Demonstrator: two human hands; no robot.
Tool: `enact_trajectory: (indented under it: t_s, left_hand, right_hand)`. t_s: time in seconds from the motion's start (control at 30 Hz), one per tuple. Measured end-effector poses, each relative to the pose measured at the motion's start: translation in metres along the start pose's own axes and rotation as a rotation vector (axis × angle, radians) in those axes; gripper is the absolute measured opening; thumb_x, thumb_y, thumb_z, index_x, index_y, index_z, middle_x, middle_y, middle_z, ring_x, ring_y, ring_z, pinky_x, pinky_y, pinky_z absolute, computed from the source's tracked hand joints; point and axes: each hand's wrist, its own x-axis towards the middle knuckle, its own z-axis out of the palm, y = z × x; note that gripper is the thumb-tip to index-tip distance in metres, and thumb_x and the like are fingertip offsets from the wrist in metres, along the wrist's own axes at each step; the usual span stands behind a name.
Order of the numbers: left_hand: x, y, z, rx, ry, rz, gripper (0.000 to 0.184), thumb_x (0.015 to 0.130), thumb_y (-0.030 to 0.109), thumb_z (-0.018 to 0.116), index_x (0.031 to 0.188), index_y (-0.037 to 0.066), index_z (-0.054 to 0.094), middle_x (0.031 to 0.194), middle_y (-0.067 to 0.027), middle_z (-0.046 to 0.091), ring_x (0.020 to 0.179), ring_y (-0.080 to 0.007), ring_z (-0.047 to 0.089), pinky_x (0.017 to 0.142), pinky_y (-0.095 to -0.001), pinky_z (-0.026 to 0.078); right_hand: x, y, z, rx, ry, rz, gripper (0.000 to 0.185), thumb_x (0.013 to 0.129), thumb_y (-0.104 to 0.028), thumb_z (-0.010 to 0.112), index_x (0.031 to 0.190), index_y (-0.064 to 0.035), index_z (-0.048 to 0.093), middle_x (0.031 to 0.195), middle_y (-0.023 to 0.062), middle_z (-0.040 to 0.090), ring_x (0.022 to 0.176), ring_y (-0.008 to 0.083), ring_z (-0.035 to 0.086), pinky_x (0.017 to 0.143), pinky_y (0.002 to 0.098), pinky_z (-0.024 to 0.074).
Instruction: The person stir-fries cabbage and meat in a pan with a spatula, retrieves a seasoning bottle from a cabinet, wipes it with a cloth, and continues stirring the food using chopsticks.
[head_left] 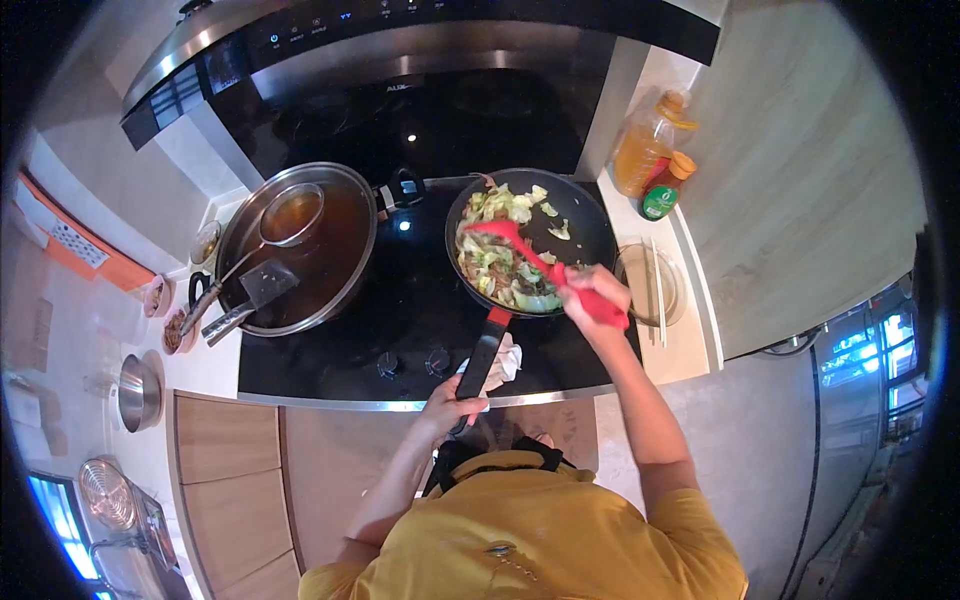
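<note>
A dark frying pan [590, 225] stands on the right side of the black cooktop, its handle pointing toward me. Chopped cabbage [505, 207] with browned bits lies mostly in the pan's left and front parts. My left hand [450, 408] is closed around the end of the black pan handle [483, 355]. In my right hand [597, 292] is a red spatula [513, 238], its head among the cabbage at the pan's left. The fingers wrap around the spatula's handle. A crumpled white cloth or tissue [508, 360] lies beside the pan handle.
On the left, a large pot [340, 295] of brown liquid holds a ladle-like strainer [292, 215] and a metal turner [268, 283]. An oil bottle [645, 150], a green-labelled bottle [667, 187] and chopsticks [659, 290] are on the right counter. Small bowls and a metal bowl [138, 393] stand left.
</note>
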Motion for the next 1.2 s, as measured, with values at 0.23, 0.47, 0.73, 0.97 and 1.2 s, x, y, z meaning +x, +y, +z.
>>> enact_trajectory:
  t_s: [0.23,0.47,0.73,0.97,1.2]
  left_hand:
    - [-0.001,0.001,0.0,0.013,0.005,-0.003,0.026,0.077,0.004,0.069,0.099,0.005,0.055,0.062,0.0026,0.051,0.05,-0.0062,0.046,0.047,-0.0211,0.035]
    - [-0.002,0.004,0.004,0.027,0.033,0.004,0.021,0.077,0.01,0.069,0.092,0.008,0.055,0.06,0.0012,0.053,0.048,-0.0074,0.047,0.044,-0.0218,0.031]
    - [0.0,0.003,0.004,0.027,-0.006,0.005,0.025,0.077,0.008,0.07,0.096,0.007,0.054,0.062,0.0014,0.053,0.049,-0.0076,0.047,0.046,-0.022,0.035]
    - [0.001,-0.001,0.0,0.009,-0.005,-0.008,0.025,0.077,0.006,0.069,0.097,0.006,0.055,0.063,0.0018,0.052,0.05,-0.0068,0.047,0.047,-0.0216,0.035]
    - [-0.001,0.004,0.002,0.04,0.011,-0.016,0.026,0.077,0.008,0.071,0.097,0.006,0.055,0.063,0.0016,0.052,0.05,-0.007,0.048,0.047,-0.0216,0.034]
  right_hand:
    - [0.032,-0.098,-0.077,-0.191,-0.503,-0.093,0.017,0.063,-0.001,0.072,0.076,0.0003,0.061,0.084,0.0149,0.064,0.064,0.0248,0.061,0.059,0.0314,0.0503]
    - [0.027,-0.145,-0.084,-0.266,-0.311,0.078,0.015,0.064,0.003,0.07,0.075,-0.0008,0.06,0.075,0.0145,0.062,0.061,0.0229,0.06,0.057,0.0287,0.0479]
    - [-0.005,0.004,-0.028,-0.239,0.193,0.01,0.016,0.067,0.005,0.071,0.075,0.0007,0.058,0.072,0.0113,0.06,0.069,0.0233,0.062,0.066,0.0301,0.0511]
    - [-0.01,-0.082,-0.04,-0.201,-0.21,-0.013,0.017,0.066,0.0,0.07,0.08,-0.0007,0.061,0.076,0.0132,0.063,0.06,0.0242,0.06,0.056,0.0296,0.0488]
    - [-0.017,-0.038,-0.058,-0.472,0.112,-0.103,0.016,0.066,0.008,0.07,0.076,-0.0004,0.059,0.075,0.0144,0.063,0.062,0.0246,0.06,0.057,0.0301,0.0491]
